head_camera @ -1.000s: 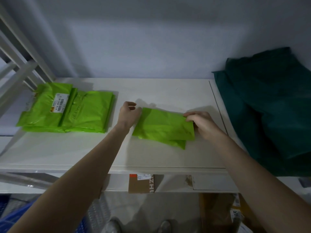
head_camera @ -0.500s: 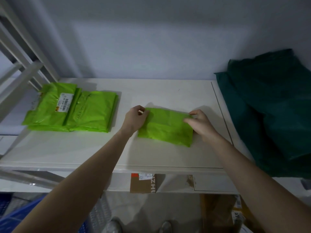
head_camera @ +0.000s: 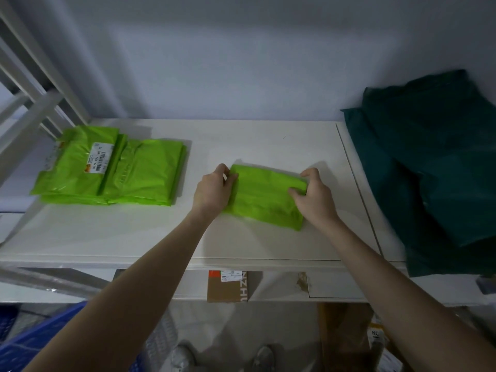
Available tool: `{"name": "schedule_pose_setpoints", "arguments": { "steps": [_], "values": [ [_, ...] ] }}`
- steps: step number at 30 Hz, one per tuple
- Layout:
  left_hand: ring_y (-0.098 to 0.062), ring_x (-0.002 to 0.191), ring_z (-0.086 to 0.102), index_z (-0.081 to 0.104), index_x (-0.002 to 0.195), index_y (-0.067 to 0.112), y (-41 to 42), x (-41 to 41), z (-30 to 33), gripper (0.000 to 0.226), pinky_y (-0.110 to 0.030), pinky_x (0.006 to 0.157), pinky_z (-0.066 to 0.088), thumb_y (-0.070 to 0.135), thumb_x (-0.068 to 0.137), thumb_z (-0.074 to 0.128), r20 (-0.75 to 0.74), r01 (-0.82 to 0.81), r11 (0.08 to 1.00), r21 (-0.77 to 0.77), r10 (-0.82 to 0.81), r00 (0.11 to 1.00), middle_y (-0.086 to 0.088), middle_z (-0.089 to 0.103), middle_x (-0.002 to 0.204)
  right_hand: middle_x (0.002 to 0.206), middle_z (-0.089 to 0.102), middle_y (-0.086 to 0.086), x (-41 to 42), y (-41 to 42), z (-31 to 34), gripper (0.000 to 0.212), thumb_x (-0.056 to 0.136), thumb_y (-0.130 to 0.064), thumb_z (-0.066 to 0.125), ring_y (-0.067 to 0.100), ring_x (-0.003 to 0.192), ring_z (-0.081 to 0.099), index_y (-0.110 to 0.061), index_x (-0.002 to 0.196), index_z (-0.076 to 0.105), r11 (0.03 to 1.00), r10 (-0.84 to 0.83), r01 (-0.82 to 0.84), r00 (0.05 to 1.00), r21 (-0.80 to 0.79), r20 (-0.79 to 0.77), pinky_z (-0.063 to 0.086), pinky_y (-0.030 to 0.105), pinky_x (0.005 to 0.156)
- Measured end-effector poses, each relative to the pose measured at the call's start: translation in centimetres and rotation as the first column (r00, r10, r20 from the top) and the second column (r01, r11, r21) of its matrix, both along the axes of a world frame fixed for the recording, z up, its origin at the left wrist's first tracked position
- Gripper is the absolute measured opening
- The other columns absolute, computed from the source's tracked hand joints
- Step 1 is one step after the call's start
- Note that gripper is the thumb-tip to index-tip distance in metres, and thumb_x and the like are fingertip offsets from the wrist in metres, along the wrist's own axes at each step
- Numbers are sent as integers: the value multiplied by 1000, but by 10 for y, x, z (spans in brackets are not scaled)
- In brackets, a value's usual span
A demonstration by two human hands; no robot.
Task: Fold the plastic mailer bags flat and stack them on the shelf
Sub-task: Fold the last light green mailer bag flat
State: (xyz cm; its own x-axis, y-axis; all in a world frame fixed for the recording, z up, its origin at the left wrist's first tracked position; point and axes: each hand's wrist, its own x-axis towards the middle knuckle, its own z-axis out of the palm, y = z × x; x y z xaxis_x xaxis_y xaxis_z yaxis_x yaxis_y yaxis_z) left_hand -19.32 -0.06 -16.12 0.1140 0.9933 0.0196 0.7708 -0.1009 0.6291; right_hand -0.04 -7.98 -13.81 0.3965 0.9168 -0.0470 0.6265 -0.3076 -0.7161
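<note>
Both hands pinch the folded bag [head_camera: 264,197] mid-shelf [head_camera: 150,237]: the left hand [head_camera: 213,190] grips its left edge, the right hand [head_camera: 312,193] its right end, probably squaring the fold. Farther left lies the stack [head_camera: 112,173] it likely joins.

Shelf [head_camera: 268,146]: bare strip runs between the stack of green mailer bags [head_camera: 112,173] on the left and the folded green mailer bag [head_camera: 265,197] mid-shelf, where the left hand [head_camera: 212,193] sits. Back strip along the wall is bare, front edge too. Right side is blocked: the dark green bag pile [head_camera: 429,167] covers that end and overhangs the front edge. Narrow bare gap between the right hand [head_camera: 314,197] and that pile. Left end is hemmed in by white frame rails [head_camera: 35,103] slanting above the stack.
</note>
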Motion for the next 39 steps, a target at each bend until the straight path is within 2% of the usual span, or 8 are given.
{"name": "schedule_pose_setpoints", "arguments": {
  "steps": [12, 17, 19, 23, 26, 30, 34, 39],
  "values": [
    [-43, 91, 57, 44, 111, 4, -1, 5, 1, 31, -41, 67, 39, 33, 100, 37, -234, 53, 998, 23, -46, 971, -23, 62, 98, 91, 61, 18, -5, -3, -3, 32, 86, -10, 60, 36, 88, 59, -6, 114, 45, 999, 39, -42, 995, 29, 92, 36, 32, 66],
    [-40, 89, 61, 38, 116, 8, -5, 9, 4, 29, -39, 64, 37, 32, 100, 38, -365, 65, 992, 108, -21, 931, -18, 64, 100, 105, 57, 19, -11, -5, -5, 33, 87, -7, 57, 37, 98, 56, -5, 117, 45, 998, 60, -64, 986, 23, 157, 39, 35, 75],
    [-38, 95, 59, 39, 116, 8, -3, 7, 2, 25, -40, 68, 40, 25, 98, 41, -320, 104, 986, 131, -57, 946, -14, 59, 109, 115, 50, 18, -12, -3, -5, 38, 85, -4, 56, 36, 103, 53, -9, 121, 46, 999, 52, -51, 991, -6, 121, 39, 32, 79],
    [-35, 102, 53, 47, 117, 7, 6, 5, -3, 31, -45, 86, 46, 0, 87, 46, 55, 149, 986, 75, -154, 987, -19, 54, 112, 121, 46, 17, -3, 10, -9, 53, 76, 8, 54, 29, 105, 52, -14, 124, 50, 999, -9, 5, 991, -36, -132, 30, 15, 69],
    [-24, 87, 56, 55, 114, 10, 15, 7, 0, 37, -26, 80, 46, -7, 83, 46, 236, 125, 989, -83, -102, 966, -17, 59, 113, 125, 47, 14, 4, 16, -15, 58, 73, 11, 54, 26, 109, 52, -14, 126, 53, 997, -75, 75, 968, -10, -239, 33, 12, 73],
    [-25, 90, 57, 61, 120, 10, 15, 10, 2, 42, -14, 78, 40, -8, 83, 51, 221, 147, 984, -105, -121, 968, -16, 54, 121, 128, 47, 12, 9, 21, -17, 61, 73, 10, 54, 28, 118, 48, -13, 129, 53, 995, -97, 100, 970, 5, -223, 38, 23, 98],
    [-32, 103, 58, 56, 128, 16, 13, 11, -5, 44, -39, 97, 44, 4, 86, 54, 167, 132, 985, -111, -113, 980, -14, 52, 126, 133, 49, 7, 19, 33, -19, 66, 71, 2, 59, 28, 123, 46, -22, 133, 51, 990, -124, 105, 969, -99, -215, 39, 40, 105],
    [-33, 114, 51, 49, 133, 17, 13, 13, -6, 44, -45, 101, 38, 22, 90, 42, 93, 128, 986, -110, -118, 989, -15, 49, 127, 118, 62, 7, 24, 44, -15, 33, 84, -11, 60, 22, 110, 57, -10, 117, 63, 978, -202, 208, 897, -28, -393, 41, 22, 91]
  ]
}}
